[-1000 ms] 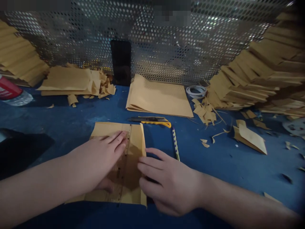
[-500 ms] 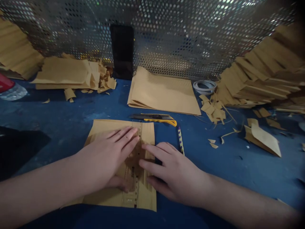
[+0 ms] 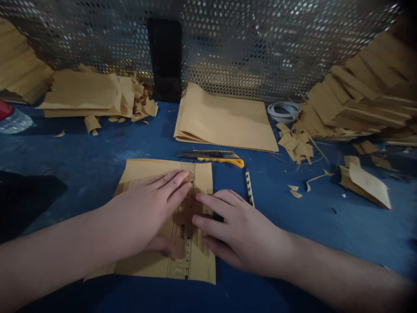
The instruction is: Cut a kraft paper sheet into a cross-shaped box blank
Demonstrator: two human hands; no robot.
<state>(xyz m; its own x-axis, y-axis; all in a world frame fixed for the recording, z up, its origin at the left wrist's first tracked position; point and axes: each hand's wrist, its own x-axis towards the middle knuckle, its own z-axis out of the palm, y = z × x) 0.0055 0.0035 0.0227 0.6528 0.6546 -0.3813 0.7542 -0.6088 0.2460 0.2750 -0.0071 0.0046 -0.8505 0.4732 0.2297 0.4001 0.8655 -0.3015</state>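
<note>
A sheet of brown paper (image 3: pixel 137 265), apparently folded at its left side, lies on the blue table before me. Across it, running away from me, rests a clear ruler (image 3: pixel 178 271) with dark marks along its right edge. My left hand (image 3: pixel 156 202) lies spread over the ruler, fingers stretched and thumb down on its near part. My right hand (image 3: pixel 228 230) rests on the paper's right edge, fingers apart, the tips close to the ruler. Beyond the paper is a yellow and black utility knife (image 3: pixel 216 156). A spotted pencil or pen (image 3: pixel 249 187) lies just past my right hand.
Folded brown paper (image 3: pixel 224 119) lies behind the knife. A dark phone (image 3: pixel 165 61) leans on the perforated metal panel (image 3: pixel 244 39). Tape rolls (image 3: pixel 284 111), paper scraps (image 3: pixel 296 141) and stacked paper pieces (image 3: pixel 355 100) are at right; more paper (image 3: pixel 81 91) and a bottle (image 3: pixel 14 119) at left.
The view has shifted slightly, so things at the back sit a little higher in the picture. Both hands keep nearly the same place on the ruler and paper.
</note>
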